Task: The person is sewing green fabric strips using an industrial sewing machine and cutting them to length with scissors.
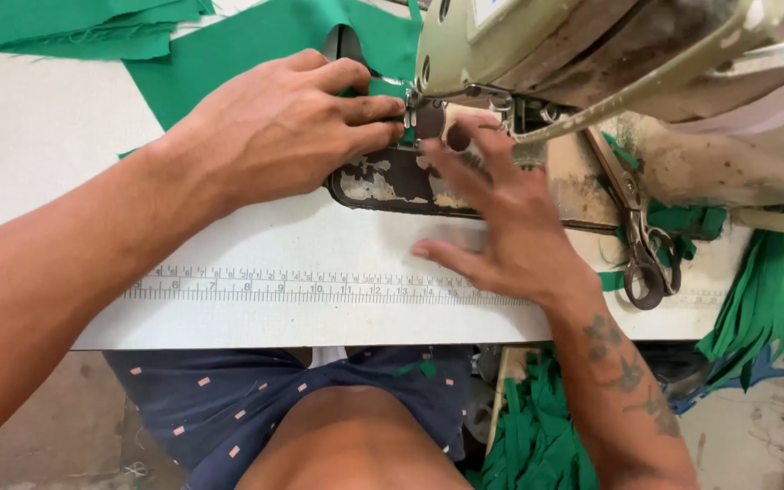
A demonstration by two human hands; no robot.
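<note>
My left hand (279, 127) lies flat on a piece of green fabric (256, 45), its fingertips pressed against the cloth right beside the presser foot (424, 113) of a cream sewing machine (592, 45). My right hand (501, 218) hovers with spread fingers just in front of the needle area, over the worn dark needle plate (383, 181); it holds nothing that I can see. The fabric runs from the back of the table under the machine head.
A white table (47, 145) has a printed ruler strip (301, 286) along its front edge. Scissors (641, 245) lie to the right of my right hand. More green fabric (74, 27) is piled at the back left, and green strips (764, 299) hang off the right edge.
</note>
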